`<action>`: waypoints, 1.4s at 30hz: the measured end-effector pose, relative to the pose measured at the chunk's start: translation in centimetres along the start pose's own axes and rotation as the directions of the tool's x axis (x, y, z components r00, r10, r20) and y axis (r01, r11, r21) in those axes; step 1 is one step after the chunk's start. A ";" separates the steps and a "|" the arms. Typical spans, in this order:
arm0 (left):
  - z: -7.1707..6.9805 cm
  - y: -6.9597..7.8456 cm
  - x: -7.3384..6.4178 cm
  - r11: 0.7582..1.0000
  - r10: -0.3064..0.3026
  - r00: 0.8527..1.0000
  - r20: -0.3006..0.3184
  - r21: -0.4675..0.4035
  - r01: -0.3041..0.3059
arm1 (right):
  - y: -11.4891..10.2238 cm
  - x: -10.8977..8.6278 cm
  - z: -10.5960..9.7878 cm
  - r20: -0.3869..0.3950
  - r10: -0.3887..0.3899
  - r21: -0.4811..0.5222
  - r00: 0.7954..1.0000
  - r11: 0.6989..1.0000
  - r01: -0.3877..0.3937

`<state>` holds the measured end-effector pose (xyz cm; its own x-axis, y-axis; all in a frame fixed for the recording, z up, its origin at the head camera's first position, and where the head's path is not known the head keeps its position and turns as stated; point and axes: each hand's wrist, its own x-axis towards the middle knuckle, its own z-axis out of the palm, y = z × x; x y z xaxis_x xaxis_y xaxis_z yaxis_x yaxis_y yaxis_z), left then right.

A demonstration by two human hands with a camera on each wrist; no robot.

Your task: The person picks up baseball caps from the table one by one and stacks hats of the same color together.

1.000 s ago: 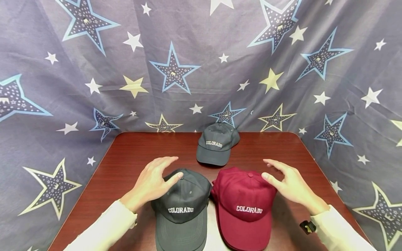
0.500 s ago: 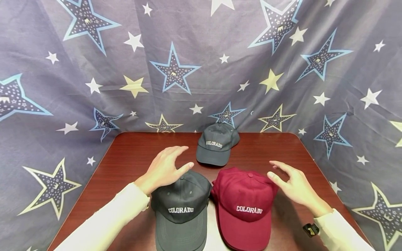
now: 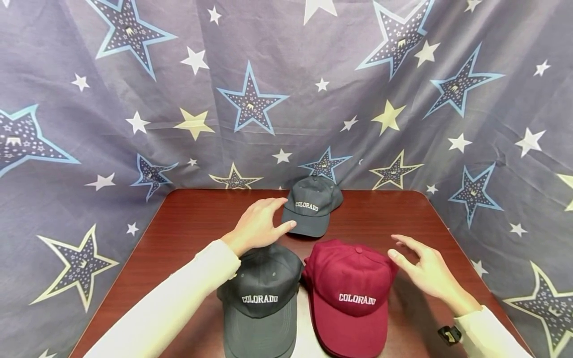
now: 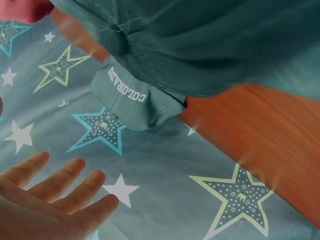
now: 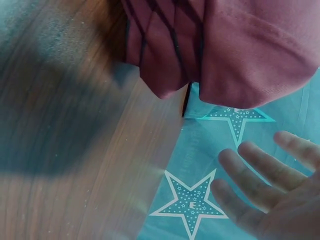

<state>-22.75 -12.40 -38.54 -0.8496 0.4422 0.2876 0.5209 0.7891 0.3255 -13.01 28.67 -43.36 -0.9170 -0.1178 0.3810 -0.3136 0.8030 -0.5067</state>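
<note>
Three baseball caps lettered COLORADO are on the table. A small dark grey cap [image 3: 307, 209] sits at the back, its lettering also legible in the left wrist view. My left hand [image 3: 259, 223] hovers just left of it, fingers extended and thumb apart, holding nothing; whether a fingertip touches the cap I cannot tell. Below that hand, at the front, is a larger dark grey cap [image 3: 261, 303]. Beside it lies a maroon cap [image 3: 351, 303], apparently stacked over others, since several layered edges show in the right wrist view. My right hand [image 3: 429, 268] hangs to its right, fingers loosely extended around nothing.
The reddish-brown wooden table [image 3: 197, 214] ends at a grey-blue curtain [image 3: 277, 64] printed with stars, behind and on both sides. A pale patch [image 3: 309, 343] shows between the front caps. A small black device [image 3: 449, 335] is at my right wrist.
My left hand has moved forward and right, from above the front grey cap toward the back one. My right hand has drifted slightly right and down, away from the maroon cap. The caps stay put.
</note>
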 end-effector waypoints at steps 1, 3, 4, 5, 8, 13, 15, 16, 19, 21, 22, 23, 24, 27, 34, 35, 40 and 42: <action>0.2 0.1 0.3 1.000 -0.001 1.000 0.004 0.004 0.001 | 0.0 -0.1 0.0 0.002 0.004 0.001 1.000 1.000 -0.004; 0.5 0.2 1.0 1.000 -0.002 1.000 0.015 0.006 0.002 | 0.1 -0.2 0.0 0.005 0.006 0.000 1.000 1.000 -0.006; 0.7 0.3 1.4 1.000 0.002 1.000 0.017 0.008 -0.002 | 0.2 -0.2 0.0 0.006 0.006 0.002 1.000 1.000 -0.006; 0.9 0.3 1.7 1.000 0.003 1.000 0.023 0.013 -0.003 | 0.2 -0.2 0.0 0.006 0.007 0.005 1.000 1.000 -0.007; 1.4 0.5 2.7 1.000 0.006 0.999 0.045 0.022 -0.007 | 0.5 -0.3 0.0 0.000 0.005 0.002 1.000 1.000 -0.005; 2.4 1.1 4.2 0.998 0.013 0.997 0.074 0.064 -0.018 | 0.7 -0.4 0.1 -0.006 0.003 -0.006 1.000 1.000 -0.003; 2.7 1.4 4.8 0.997 0.011 0.996 0.084 0.074 -0.018 | 0.8 -0.4 0.1 -0.007 0.002 -0.006 1.000 1.000 -0.002; 2.8 1.5 5.0 0.997 0.011 0.996 0.089 0.077 -0.017 | 0.8 -0.4 0.1 -0.007 0.002 -0.005 1.000 1.000 -0.002; 3.2 2.0 5.7 0.996 0.014 0.996 0.093 0.087 -0.022 | 0.8 -0.4 0.0 -0.008 0.004 -0.004 1.000 1.000 -0.004; 3.4 2.1 6.2 0.995 0.017 0.996 0.092 0.095 -0.026 | 0.8 -0.4 0.0 -0.007 0.005 -0.003 1.000 1.000 -0.005; 3.6 2.2 6.4 0.995 0.017 0.996 0.092 0.099 -0.026 | 0.8 -0.4 0.0 -0.006 0.006 -0.003 1.000 1.000 -0.006; 3.8 2.3 6.7 0.994 0.016 0.996 0.091 0.102 -0.025 | 0.8 -0.5 0.0 -0.005 0.007 -0.004 1.000 1.000 -0.007; 4.0 2.3 6.9 0.994 0.014 0.995 0.095 0.108 -0.024 | 0.8 -0.5 0.0 -0.004 0.007 -0.005 1.000 1.000 -0.007; 4.7 2.3 7.4 0.992 0.002 0.993 0.116 0.122 -0.016 | 0.8 -0.5 0.0 -0.002 0.008 -0.003 1.000 1.000 -0.008; 5.9 2.5 8.8 0.992 -0.034 0.990 0.139 0.126 0.016 | 1.0 -0.6 -0.3 -0.010 0.010 0.000 1.000 1.000 -0.010; 6.0 2.5 8.9 0.992 -0.044 0.988 0.147 0.127 0.025 | 1.0 -0.6 -0.3 -0.011 0.011 0.001 1.000 1.000 -0.011; 6.7 2.5 9.5 0.991 -0.082 0.980 0.182 0.121 0.060 | 1.0 -0.7 -0.4 -0.011 0.012 0.000 1.000 1.000 -0.012; 7.1 2.3 9.8 0.990 -0.087 0.977 0.197 0.123 0.064 | 1.1 -0.8 -0.4 -0.016 0.011 -0.001 1.000 1.000 -0.011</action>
<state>-30.46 -3.20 -41.41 -0.8914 0.4468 0.0753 0.4516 0.8621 0.2298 -12.56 29.91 -43.86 -0.9166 -0.0993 0.3874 -0.3028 0.8050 -0.5101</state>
